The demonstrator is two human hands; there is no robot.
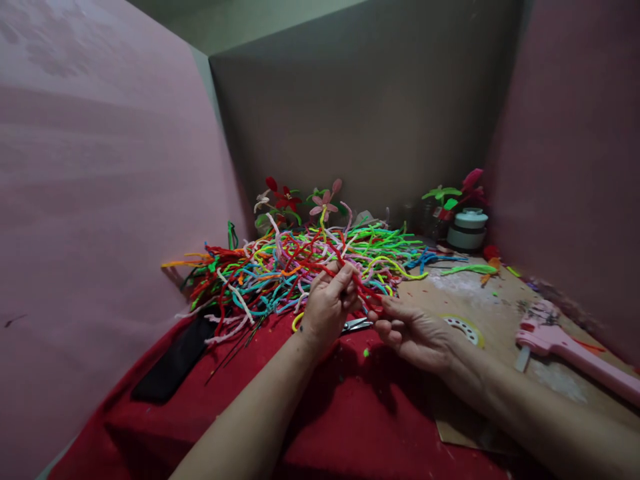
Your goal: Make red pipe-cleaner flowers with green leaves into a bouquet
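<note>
My left hand is closed, thumb against fingers, around red pipe cleaners in front of the heap. The red stems run down to my right hand, whose thumb and fingers pinch their lower ends. Behind both hands lies a big tangled pile of pipe cleaners in many colours. Below the stems, between my hands, the blades of a pair of scissors rest on the red cloth; a yellow handle loop shows left of my left wrist. How the red stems are joined is too small to tell.
A black phone-like slab lies at the left on the red cloth. On the right, a board carries a tape roll and a pink glue gun. A pale lidded jar and pipe-cleaner flowers stand behind.
</note>
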